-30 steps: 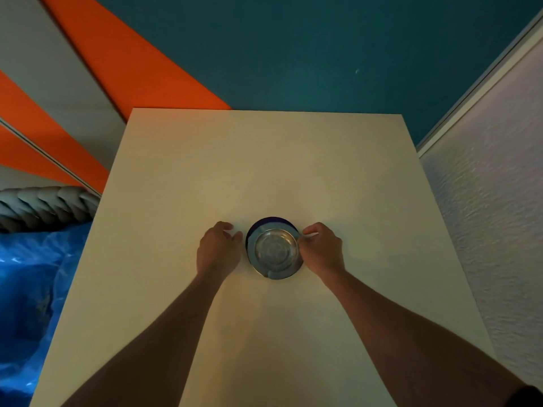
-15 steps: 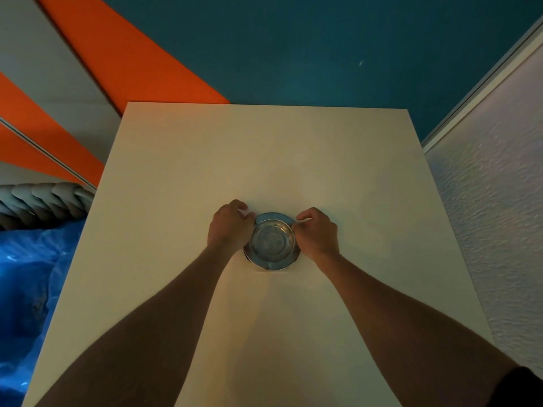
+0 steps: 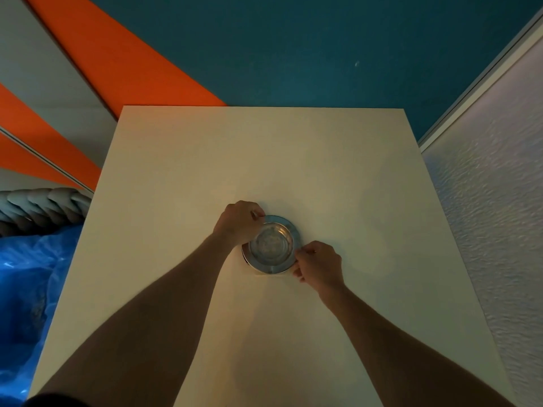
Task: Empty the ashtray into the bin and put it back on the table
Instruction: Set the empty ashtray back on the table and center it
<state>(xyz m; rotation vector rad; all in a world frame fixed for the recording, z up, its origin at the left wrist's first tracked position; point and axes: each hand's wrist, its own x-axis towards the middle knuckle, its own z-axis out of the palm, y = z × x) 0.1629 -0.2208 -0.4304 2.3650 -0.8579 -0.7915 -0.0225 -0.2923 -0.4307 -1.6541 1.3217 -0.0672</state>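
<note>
Gripping the ashtray (image 3: 271, 245) from two sides: right hand (image 3: 318, 267) pinching the near-right rim, left hand (image 3: 239, 223) curling over the far-left rim. Sitting between both hands on the table (image 3: 182, 160). Looking like thin polished metal: probably light, stiff, slippery, so lifting level by the flat rim. Showing blue bin liner (image 3: 26, 277) well left of the hands.
</note>
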